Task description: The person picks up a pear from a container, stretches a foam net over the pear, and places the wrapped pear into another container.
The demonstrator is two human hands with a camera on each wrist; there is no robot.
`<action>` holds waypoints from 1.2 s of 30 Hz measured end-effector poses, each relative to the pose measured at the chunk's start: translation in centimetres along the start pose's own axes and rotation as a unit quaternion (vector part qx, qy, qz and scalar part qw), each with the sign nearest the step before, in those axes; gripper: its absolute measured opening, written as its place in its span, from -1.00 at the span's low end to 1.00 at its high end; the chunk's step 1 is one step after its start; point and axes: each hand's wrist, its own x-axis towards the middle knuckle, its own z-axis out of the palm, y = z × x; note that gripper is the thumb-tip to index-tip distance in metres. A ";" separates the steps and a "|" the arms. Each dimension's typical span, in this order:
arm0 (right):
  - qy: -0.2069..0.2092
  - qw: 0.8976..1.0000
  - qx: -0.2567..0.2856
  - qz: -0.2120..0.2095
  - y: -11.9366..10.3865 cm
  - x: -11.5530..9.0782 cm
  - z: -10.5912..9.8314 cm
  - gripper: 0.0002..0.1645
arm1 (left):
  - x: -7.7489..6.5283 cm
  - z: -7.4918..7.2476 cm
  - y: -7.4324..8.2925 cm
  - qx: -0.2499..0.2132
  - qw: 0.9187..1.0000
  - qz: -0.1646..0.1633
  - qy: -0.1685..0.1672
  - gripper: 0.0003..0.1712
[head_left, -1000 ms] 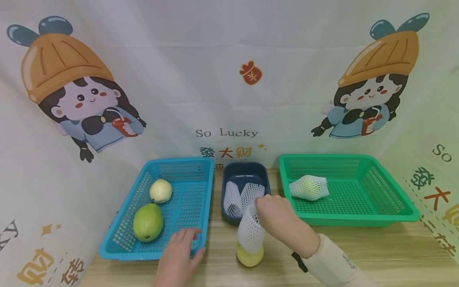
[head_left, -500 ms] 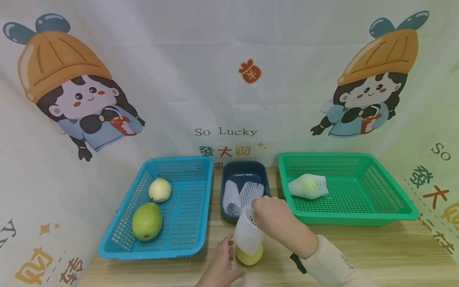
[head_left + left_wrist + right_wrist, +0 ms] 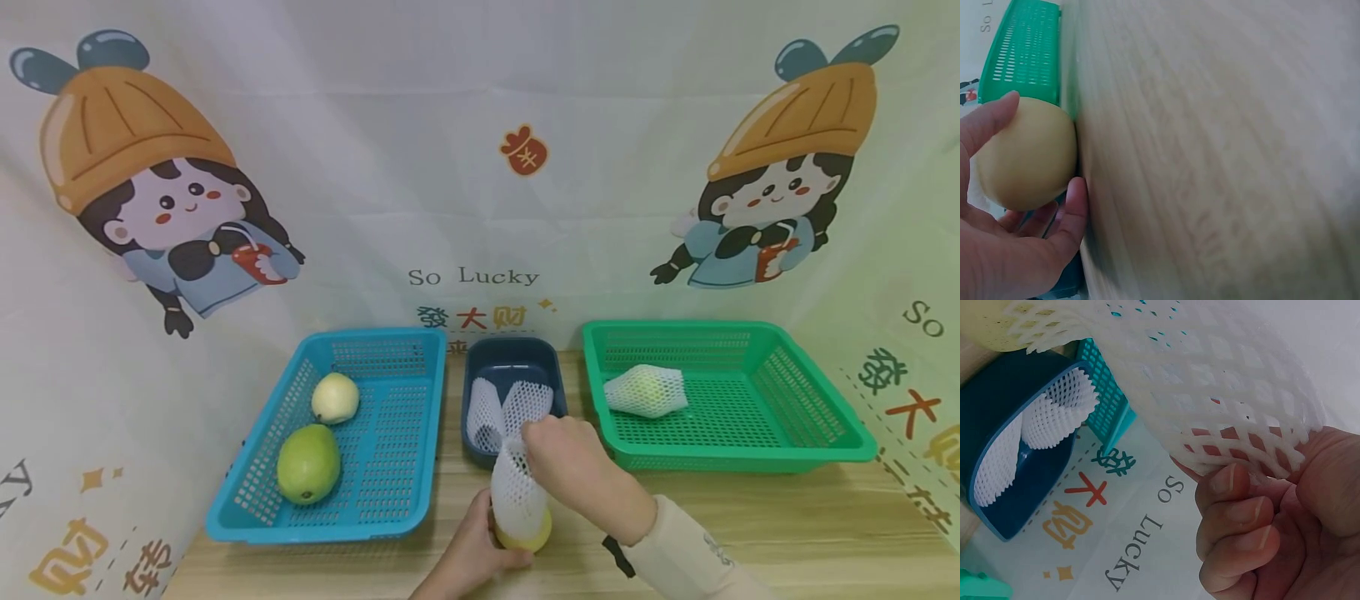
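Note:
A round, speckled yellow pear (image 3: 1029, 156) stands at the front middle, the upper part covered by a white foam fruit net (image 3: 520, 492). My left hand (image 3: 476, 542) grips the pear low down, thumb on one side and fingers curled round the other in the left wrist view. Fingers of my right hand (image 3: 570, 462) are curled tight, pinching the top end of the foam net (image 3: 1210, 381) above the fruit. Just behind, a dark blue box (image 3: 512, 354) holds two more foam nets (image 3: 527, 404).
On the left, a blue basket (image 3: 437, 417) carries a pale pear (image 3: 335, 398) and a larger green fruit (image 3: 308, 464). A green basket (image 3: 735, 454) on the right contains a fruit in a foam net (image 3: 647, 391). A printed cloth (image 3: 480, 183) hangs behind.
My left hand has come right from the blue basket's edge to the pear and now grips it. The right hand holds the net's top throughout, with barely any shift.

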 end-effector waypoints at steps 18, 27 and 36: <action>-0.065 0.968 0.240 -0.008 1.5 0.0 0.8 -0.70 | 0.6 0.0 -0.5 -0.007 0.999 0.032 -0.014 0.02; -0.100 0.914 0.389 -0.053 2.3 -0.7 1.6 -0.53 | 0.8 -0.2 -0.7 -0.021 0.998 0.047 -0.027 0.06; -0.199 0.864 0.446 -0.122 3.2 -1.2 4.6 0.28 | 0.7 -0.1 -0.8 0.000 0.998 0.050 -0.023 -0.09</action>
